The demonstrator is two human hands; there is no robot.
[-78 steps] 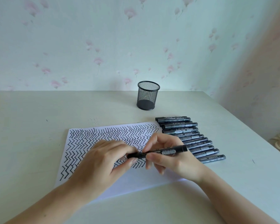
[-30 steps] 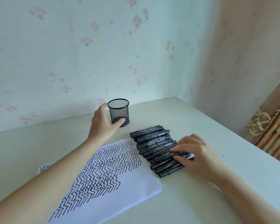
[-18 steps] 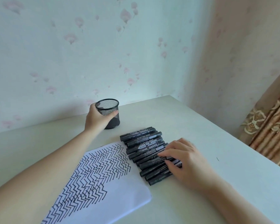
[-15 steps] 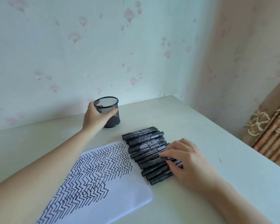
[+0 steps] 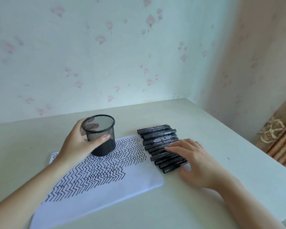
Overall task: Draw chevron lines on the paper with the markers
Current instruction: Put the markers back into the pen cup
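Since the frame half a second back, the mesh cup has left its spot near the wall and now sits over the far edge of the paper, carried there in the left hand. That hand grips the cup, thumb across the near side and fingers wrapped round the back, showing through the mesh. Whether the cup's base touches the sheet or hangs just above it cannot be told.

From the head view, the paper lies on the pale surface in front of the person, its far half filled with rows of black chevron lines, its near part blank. Just beside its right edge lies a row of black markers, side by side and touching, all capped. The right hand rests flat on the nearer markers of the row, fingers straight and spread, gripping nothing; it covers their right ends. The farther markers lie bare.

Floral wallpaper stands behind the surface, and a patterned curtain hangs at the right edge.
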